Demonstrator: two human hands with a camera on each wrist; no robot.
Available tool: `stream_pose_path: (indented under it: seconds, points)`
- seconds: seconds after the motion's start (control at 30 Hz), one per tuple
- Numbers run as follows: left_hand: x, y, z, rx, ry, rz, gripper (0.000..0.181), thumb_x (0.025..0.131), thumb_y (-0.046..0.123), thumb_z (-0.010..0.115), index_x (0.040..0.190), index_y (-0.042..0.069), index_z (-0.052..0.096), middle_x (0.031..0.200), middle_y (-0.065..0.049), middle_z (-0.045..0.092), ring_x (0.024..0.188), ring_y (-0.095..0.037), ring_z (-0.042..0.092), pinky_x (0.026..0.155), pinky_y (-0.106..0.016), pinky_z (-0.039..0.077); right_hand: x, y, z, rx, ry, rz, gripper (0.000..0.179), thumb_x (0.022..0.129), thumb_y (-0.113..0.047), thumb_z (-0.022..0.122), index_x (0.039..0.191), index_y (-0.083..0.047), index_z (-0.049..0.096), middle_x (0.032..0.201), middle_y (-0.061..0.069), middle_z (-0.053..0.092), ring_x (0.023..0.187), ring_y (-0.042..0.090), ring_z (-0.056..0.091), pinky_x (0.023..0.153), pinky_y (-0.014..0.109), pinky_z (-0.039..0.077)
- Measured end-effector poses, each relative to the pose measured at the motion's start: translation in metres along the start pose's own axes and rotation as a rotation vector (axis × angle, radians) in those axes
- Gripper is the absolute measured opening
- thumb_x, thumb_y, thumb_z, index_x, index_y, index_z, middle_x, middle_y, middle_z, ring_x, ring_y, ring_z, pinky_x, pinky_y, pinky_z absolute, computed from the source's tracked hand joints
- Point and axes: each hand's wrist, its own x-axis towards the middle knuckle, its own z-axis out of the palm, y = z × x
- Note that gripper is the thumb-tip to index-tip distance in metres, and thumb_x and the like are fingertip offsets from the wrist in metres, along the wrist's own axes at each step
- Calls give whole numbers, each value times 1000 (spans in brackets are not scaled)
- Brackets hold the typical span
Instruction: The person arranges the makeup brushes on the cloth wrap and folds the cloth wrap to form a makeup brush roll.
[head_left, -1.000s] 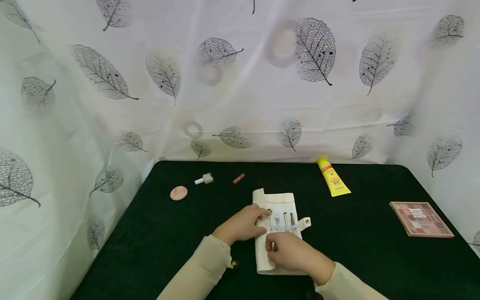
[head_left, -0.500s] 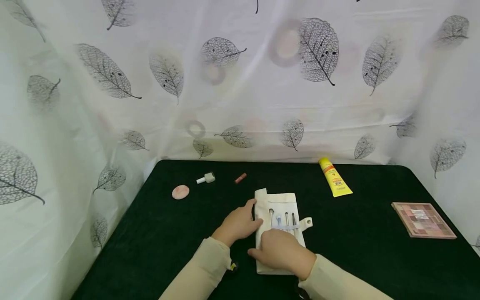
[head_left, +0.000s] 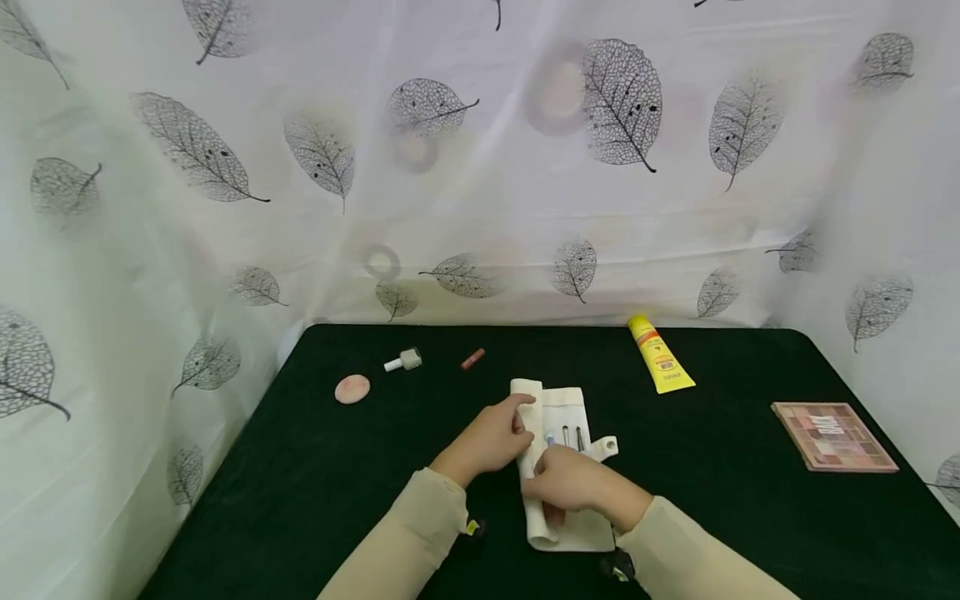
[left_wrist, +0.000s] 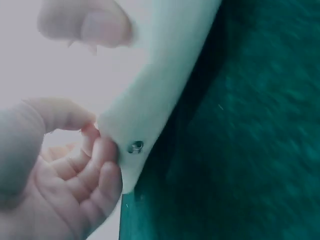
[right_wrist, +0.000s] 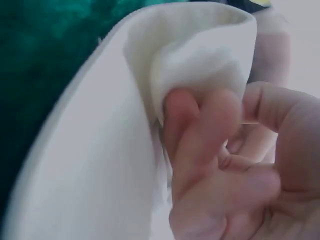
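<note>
A white cloth roll-up tool pouch [head_left: 566, 398] lies on the dark green table, its left side curled over toward the middle. Slender small tools [head_left: 579, 438] stick up from its inner band, and a snap tab [head_left: 602, 447] juts from its right edge. The person's left hand [head_left: 487, 437] grips the upper part of the roll; in the left wrist view the curled fingers [left_wrist: 107, 175] meet the cloth [left_wrist: 145, 110] beside a metal snap [left_wrist: 135, 147]. Lower down, the right hand [head_left: 577, 482] holds the roll, and in the right wrist view its fingertips [right_wrist: 220, 117] curl against the folded cloth [right_wrist: 200, 55].
Toward the back left lie a pink round puff [head_left: 352, 388], a small bottle with a white cap [head_left: 405, 360] and a short reddish-brown tube [head_left: 472, 358]. A yellow squeeze tube [head_left: 662, 354] and a makeup palette [head_left: 835, 437] lie to the right. A leaf-print curtain [head_left: 465, 200] hangs behind.
The pouch's left side has rolled further right and covers the leftmost tool visible half a second ago. The left hand has moved onto the roll; the right hand has shifted slightly right.
</note>
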Motion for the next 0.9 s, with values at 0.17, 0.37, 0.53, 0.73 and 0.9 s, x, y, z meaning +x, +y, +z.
stream_pose_path:
  seconds: [0.17, 0.37, 0.53, 0.73, 0.9]
  points:
    - [2, 11, 6, -24, -34, 106, 34, 99, 16, 62, 132, 15, 59, 95, 5, 59, 79, -11, 56, 70, -27, 50, -16, 24, -17, 185, -19, 68, 26, 94, -23, 60, 80, -4, 69, 59, 3, 62, 48, 10, 54, 47, 21, 43]
    - [8, 17, 16, 144, -27, 144, 22, 98, 20, 66, 120, 21, 69, 123, 6, 56, 109, -13, 49, 94, -35, 47, -30, 42, -32, 268, -15, 116, 23, 94, -22, 58, 87, -2, 68, 62, 4, 61, 50, 11, 55, 49, 22, 44]
    - [12, 14, 24, 256, -67, 163, 29, 97, 28, 68, 126, 23, 69, 136, 7, 51, 123, -16, 42, 101, -37, 44, -32, 52, -36, 236, -34, 142, 28, 95, -23, 56, 79, -3, 67, 58, 3, 60, 46, 10, 52, 47, 20, 42]
    - [16, 14, 32, 296, -103, 175, 32, 97, 31, 68, 128, 21, 70, 137, 9, 53, 123, -13, 43, 100, -33, 44, -31, 59, -45, 13, -18, 176, 32, 95, -30, 60, 70, -11, 67, 61, 3, 63, 45, 9, 54, 45, 21, 43]
    - [18, 15, 35, 288, -83, 174, 24, 97, 31, 68, 119, 23, 74, 126, 12, 57, 112, -8, 46, 92, -26, 46, -38, 67, -59, -31, 129, 278, 35, 97, -38, 63, 76, -10, 63, 66, 6, 62, 50, 15, 57, 49, 26, 46]
